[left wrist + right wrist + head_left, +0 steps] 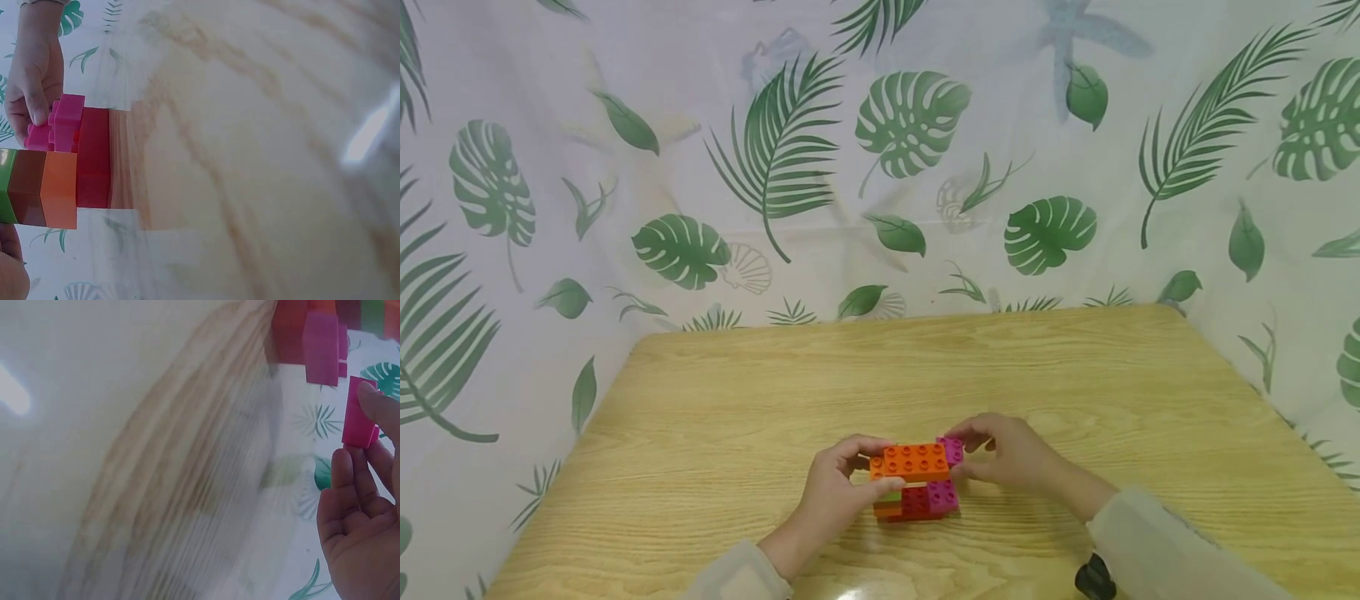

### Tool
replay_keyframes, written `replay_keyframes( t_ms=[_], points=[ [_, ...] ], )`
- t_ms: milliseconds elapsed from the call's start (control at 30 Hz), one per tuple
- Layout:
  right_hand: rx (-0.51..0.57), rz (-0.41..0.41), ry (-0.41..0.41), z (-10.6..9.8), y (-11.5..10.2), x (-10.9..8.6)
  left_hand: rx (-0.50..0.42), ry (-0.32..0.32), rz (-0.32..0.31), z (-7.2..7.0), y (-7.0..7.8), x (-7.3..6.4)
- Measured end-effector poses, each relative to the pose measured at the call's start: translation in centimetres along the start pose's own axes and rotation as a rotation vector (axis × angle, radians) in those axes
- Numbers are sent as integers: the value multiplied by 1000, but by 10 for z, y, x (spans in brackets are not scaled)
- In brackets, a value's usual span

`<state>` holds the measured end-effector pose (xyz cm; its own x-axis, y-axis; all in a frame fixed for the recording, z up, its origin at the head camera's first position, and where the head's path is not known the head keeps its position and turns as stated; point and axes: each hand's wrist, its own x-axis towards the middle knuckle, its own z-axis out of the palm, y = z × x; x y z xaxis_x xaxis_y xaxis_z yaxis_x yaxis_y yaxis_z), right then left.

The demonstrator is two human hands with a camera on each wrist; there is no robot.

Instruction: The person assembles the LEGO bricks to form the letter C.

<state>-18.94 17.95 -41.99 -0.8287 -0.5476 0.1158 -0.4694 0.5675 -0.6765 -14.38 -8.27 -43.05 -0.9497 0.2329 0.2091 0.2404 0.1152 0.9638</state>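
My left hand (846,487) grips a built-up stack of toy building bricks, thumb on the near side and fingers on the far side. On top lies a long orange brick (916,463) with studs up. Below it, the left wrist view shows a green brick (6,181), a brown brick (28,187) and an orange brick, over a red base brick (94,156). A magenta brick (322,347) sits on the right end of the base. My right hand (1011,454) pinches a separate pink brick (359,412) between thumb and fingers, close beside the stack's right end.
The wood-grain table (737,392) stretches out around the bricks. A leaf-patterned cloth (820,167) hangs behind the table and along its sides. A small black object (1095,577) shows by the right sleeve, near the bottom edge of the head view.
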Motion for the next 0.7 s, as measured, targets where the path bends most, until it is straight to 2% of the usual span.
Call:
replay_keyframes(
  t_ms=[200,367,700],
  points=[
    [8,-35,-17,1,-10,-7,-1,-7,-2,0,0,0],
    [14,-102,-19,1,-17,-10,-7,-2,-3,0,0,0],
    [28,-168,-24,-1,-25,-14,0,-3,7,0,1,1]
  ],
)
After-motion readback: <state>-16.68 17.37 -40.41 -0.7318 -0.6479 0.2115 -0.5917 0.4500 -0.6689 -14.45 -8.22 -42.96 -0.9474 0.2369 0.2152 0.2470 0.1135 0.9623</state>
